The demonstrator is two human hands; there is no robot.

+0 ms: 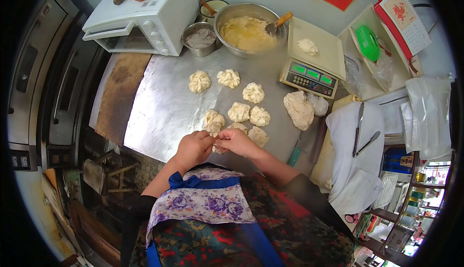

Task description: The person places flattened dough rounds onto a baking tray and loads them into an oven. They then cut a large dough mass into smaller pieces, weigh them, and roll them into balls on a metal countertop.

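Observation:
My left hand [195, 146] and my right hand [237, 143] meet at the front of the metal worktop [159, 96], fingers pinching a piece of dough [218, 150] that they mostly cover. Just beyond them lies a gathered dough ball [214, 120], with several more in loose rows farther back, such as one dough ball [199, 81] at the back left. A larger lump of dough [298, 110] rests to the right. Another small dough piece [307, 46] sits on the pan of a digital scale [315, 73], whose displays are lit green.
Along the back stand a white toaster oven [145, 16], a metal pot of powder [199, 39] and a steel bowl [250, 51] with yellowish filling and a wooden-handled scraper [284, 19]. A green-handled tool [294, 156] lies right of my hands. Metal tongs [359, 132] rest on a white cloth [340, 122].

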